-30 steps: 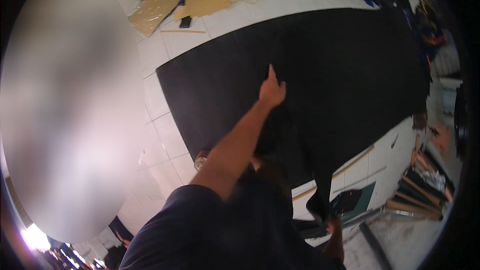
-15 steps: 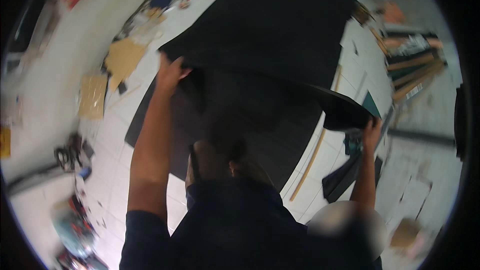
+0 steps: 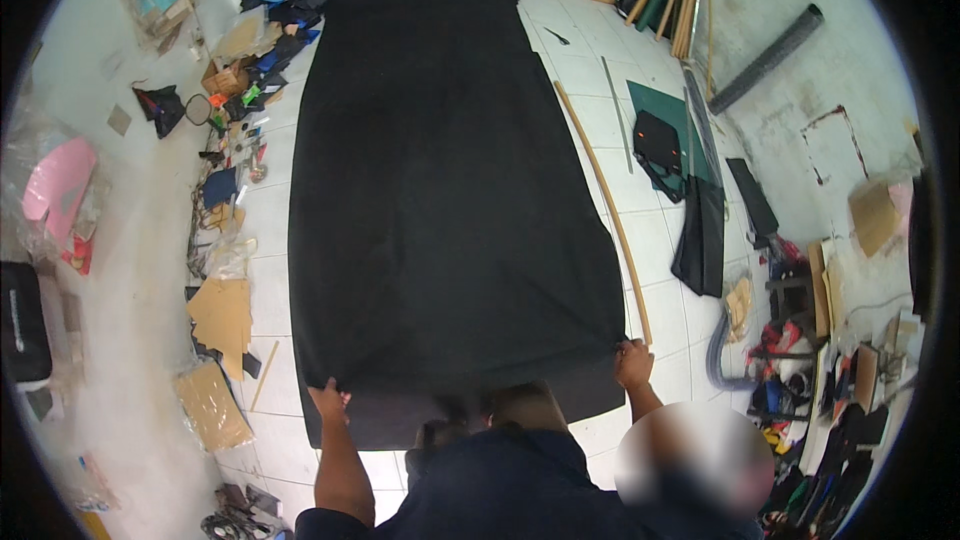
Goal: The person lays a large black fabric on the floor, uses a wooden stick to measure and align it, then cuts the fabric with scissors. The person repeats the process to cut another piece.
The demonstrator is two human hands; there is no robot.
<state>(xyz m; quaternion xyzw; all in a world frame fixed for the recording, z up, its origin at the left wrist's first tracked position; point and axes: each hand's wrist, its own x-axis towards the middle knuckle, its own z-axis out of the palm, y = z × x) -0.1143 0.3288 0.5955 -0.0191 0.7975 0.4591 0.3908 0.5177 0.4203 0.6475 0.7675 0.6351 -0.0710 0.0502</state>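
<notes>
A long sheet of black fabric (image 3: 440, 160) stretches away from me over the tiled floor. It lies over another dark sheet (image 3: 380, 425), whose near end shows below its edge. At the near left corner, my left hand (image 3: 331, 403) pinches the upper fabric's edge. My right hand (image 3: 633, 364) is closed on the near right corner, close to the end of a long wooden stick (image 3: 610, 200). Between my hands the near edge runs across in front of my legs, with slight wrinkles in the cloth.
Cardboard pieces (image 3: 222, 325) and scraps line the left wall. To the right lie a green sheet (image 3: 660, 100), a black bag (image 3: 657, 145) and folded black material (image 3: 702, 240). Rolls and tubes (image 3: 680, 0) lean at the far right. A cluttered shelf (image 3: 790, 360) stands near right.
The raised, folded near edge of the black fabric has come down and toward me, and the sheet now lies flatter. Both hands have moved nearer my body, still holding its corners.
</notes>
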